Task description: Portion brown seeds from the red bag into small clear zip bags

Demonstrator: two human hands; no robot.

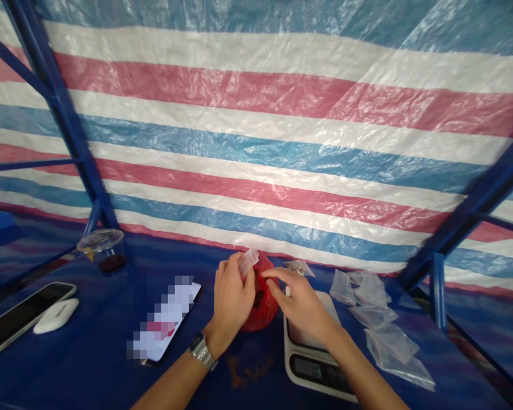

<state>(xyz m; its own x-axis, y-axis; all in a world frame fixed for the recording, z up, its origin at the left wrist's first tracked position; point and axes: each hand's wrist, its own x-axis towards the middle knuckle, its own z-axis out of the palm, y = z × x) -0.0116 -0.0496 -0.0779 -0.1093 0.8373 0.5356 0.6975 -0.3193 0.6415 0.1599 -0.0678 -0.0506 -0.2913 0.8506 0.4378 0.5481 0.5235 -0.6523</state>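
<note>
Left hand (231, 296) pinches clear packet (248, 261); right hand (297, 302) in red bag (263, 307).

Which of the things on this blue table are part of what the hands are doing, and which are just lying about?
In use: left hand pinching a small clear plastic bag; right hand at the red plastic bag; white digital scale; heap of empty clear bags.

Lying about: phone with lit screen; dark tablet; white mouse; lidded clear cup.

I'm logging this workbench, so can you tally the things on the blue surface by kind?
Phones: 2
Scale: 1
Red bag: 1
Clear cup: 1
White oval case: 1
Small clear bags: a loose pile, too overlapped to count
Total: 6, plus the pile
</note>
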